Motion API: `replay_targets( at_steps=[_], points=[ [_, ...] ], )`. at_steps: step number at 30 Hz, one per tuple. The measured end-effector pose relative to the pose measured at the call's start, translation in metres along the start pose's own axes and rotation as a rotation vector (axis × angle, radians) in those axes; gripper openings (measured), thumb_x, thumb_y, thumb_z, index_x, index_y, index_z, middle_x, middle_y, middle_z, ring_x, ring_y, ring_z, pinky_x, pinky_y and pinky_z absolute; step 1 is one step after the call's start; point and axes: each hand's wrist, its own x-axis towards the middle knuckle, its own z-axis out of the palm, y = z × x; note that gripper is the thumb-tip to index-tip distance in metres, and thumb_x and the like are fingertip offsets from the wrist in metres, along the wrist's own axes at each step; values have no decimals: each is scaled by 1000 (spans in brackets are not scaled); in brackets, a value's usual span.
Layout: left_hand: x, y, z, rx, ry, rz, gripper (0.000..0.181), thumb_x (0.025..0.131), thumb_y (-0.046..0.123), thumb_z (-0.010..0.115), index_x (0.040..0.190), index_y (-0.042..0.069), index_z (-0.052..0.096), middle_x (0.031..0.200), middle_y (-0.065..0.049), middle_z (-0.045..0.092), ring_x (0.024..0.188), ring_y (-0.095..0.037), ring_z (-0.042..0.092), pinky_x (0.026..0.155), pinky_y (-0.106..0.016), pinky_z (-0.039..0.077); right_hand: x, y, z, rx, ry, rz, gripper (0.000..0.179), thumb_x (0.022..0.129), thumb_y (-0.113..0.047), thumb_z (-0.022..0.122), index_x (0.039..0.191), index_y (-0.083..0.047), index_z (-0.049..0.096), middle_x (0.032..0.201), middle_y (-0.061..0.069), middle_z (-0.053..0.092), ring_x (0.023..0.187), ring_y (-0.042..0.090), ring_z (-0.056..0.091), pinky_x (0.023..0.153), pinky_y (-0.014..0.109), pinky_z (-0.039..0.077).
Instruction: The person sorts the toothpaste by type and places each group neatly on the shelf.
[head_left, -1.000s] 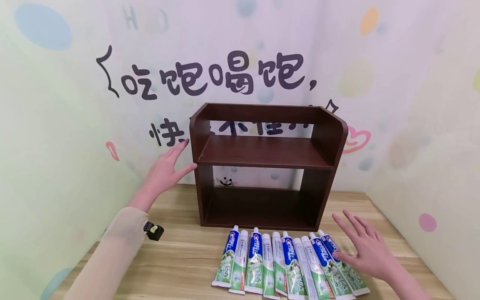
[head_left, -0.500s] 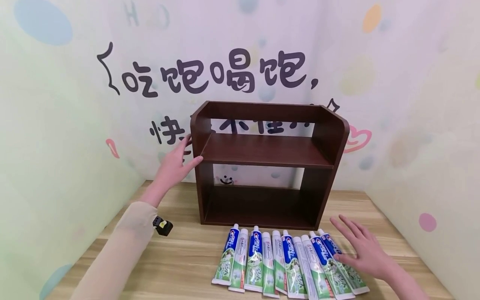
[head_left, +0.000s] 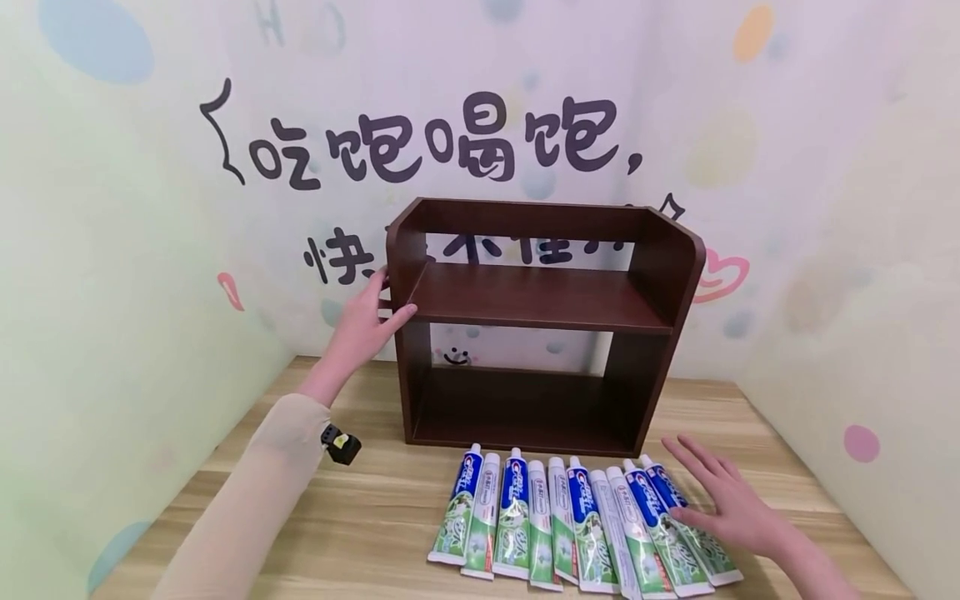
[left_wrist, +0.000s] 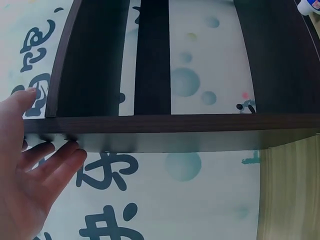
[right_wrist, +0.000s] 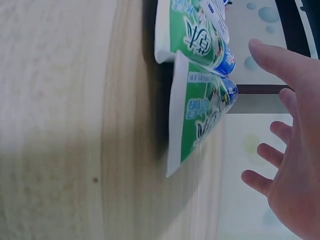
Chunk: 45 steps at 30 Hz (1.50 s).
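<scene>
A dark brown two-tier wooden shelf [head_left: 540, 302] stands upright at the back of the table. My left hand [head_left: 362, 321] is at its left side panel, fingers spread along the outer face and thumb near the front edge. In the left wrist view, the fingertips of the left hand [left_wrist: 37, 170] appear to touch the panel's outer face. Several toothpaste tubes [head_left: 513, 521], blue-green and white-green, lie in a row before the shelf, caps toward it. My right hand [head_left: 731, 504] hovers by the rightmost toothpaste tube [right_wrist: 202, 110], fingers spread, holding nothing.
The wood-grain table [head_left: 337, 517] is bounded by printed walls [head_left: 840, 250] on the left, back and right. A small black device [head_left: 342, 446] is worn at the left wrist, over a pale sleeve [head_left: 258, 492].
My left hand has moved right and slightly up, from beside the shelf to its left side panel. The right hand has barely shifted; the tubes lie as before.
</scene>
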Motion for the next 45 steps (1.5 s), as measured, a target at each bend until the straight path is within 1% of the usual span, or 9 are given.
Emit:
replay_targets(
  at_steps=[8, 11, 13, 18, 20, 26, 28, 35, 45],
  points=[
    [9, -1, 8, -45, 69, -3, 77, 92, 29, 69, 153, 7, 28, 144, -23, 52, 114, -39, 63, 94, -51, 55, 0, 3, 3, 76, 18, -26, 79, 80, -23, 78, 150, -11, 41, 148, 21, 41, 128, 36, 40, 98, 55, 26],
    [9, -3, 11, -111, 82, -24, 77, 90, 26, 71, 153, 9, 30, 144, -21, 52, 113, -39, 64, 94, -50, 55, 0, 5, 3, 65, 37, -33, 79, 78, -21, 78, 148, -9, 44, 145, 20, 45, 129, 23, 38, 99, 43, 25],
    [8, -4, 12, -168, 81, -52, 78, 90, 25, 72, 154, 11, 29, 145, -21, 51, 118, -40, 62, 97, -51, 54, -1, 5, 3, 50, 34, -32, 78, 77, -22, 79, 147, -8, 45, 142, 19, 49, 126, 21, 42, 92, 35, 27],
    [5, -9, 14, -252, 75, -116, 79, 91, 24, 70, 156, 18, 24, 144, -22, 51, 125, -41, 57, 101, -53, 52, -2, 10, 0, 169, -91, 31, 77, 82, -22, 76, 149, -7, 40, 141, 26, 48, 113, 43, 53, 77, 35, 47],
    [5, -10, 14, -254, 75, -127, 78, 92, 25, 69, 156, 20, 24, 143, -23, 52, 124, -41, 58, 101, -53, 52, -2, 15, -1, 237, -152, 45, 78, 85, -20, 74, 151, -6, 36, 142, 29, 45, 109, 45, 55, 72, 39, 52],
    [5, -11, 15, -291, 87, -151, 73, 93, 23, 67, 155, 20, 27, 141, -23, 54, 122, -41, 59, 99, -53, 53, -5, 29, 0, 407, -281, 11, 79, 89, -11, 68, 154, -4, 25, 139, 36, 43, 99, 4, 56, 73, 22, 50],
    [5, -12, 16, -302, 85, -158, 71, 94, 22, 66, 155, 20, 29, 141, -22, 55, 122, -41, 59, 99, -53, 53, -5, 32, -1, 480, -346, 39, 81, 90, -11, 67, 156, -7, 21, 138, 42, 41, 100, 0, 56, 76, 21, 51],
    [6, -14, 20, -313, 86, -173, 68, 95, 23, 64, 154, 21, 30, 142, -20, 53, 123, -39, 58, 100, -52, 52, -2, 35, -6, 607, -516, 222, 81, 91, -18, 66, 155, -3, 19, 138, 44, 35, 111, 34, 59, 80, 20, 51],
    [6, -13, 21, -317, 97, -168, 67, 95, 21, 64, 154, 19, 32, 142, -20, 54, 123, -40, 58, 101, -52, 52, 0, 30, -6, 614, -531, 265, 83, 89, -14, 70, 153, 4, 19, 124, 36, 51, 103, 33, 62, 76, 21, 53]
  ],
)
